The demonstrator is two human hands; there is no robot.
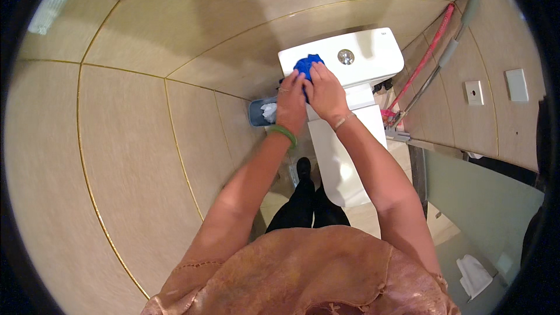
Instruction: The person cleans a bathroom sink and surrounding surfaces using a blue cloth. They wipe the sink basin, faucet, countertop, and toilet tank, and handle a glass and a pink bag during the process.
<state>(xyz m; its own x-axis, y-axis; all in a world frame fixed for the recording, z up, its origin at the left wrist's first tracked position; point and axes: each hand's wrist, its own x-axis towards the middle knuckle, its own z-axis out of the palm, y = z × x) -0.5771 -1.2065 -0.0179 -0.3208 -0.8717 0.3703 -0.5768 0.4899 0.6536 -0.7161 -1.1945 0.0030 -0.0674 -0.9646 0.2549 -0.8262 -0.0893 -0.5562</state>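
A bunched blue cloth (pixel 308 65) lies over the left end of the white toilet tank lid (pixel 370 52). Both of my hands are on it, close together. My left hand (pixel 290 105), with a green bangle at the wrist, grips the cloth's near left side by the tank corner. From the right, my right hand (pixel 326 92) has its bent fingers pressed into the same cloth. Some dark blue fabric hangs down between the hands, partly hidden by them. Below them is the closed white toilet seat lid (pixel 335 157).
A grey-blue bin (pixel 255 115) with white paper inside stands left of the toilet. Right of it, a red-handled pole (pixel 429 55) and a grey-handled pole (pixel 449 52) lean in the corner. A frosted glass panel (pixel 478 192) is at the lower right. Tiled walls (pixel 134 134) are close at left.
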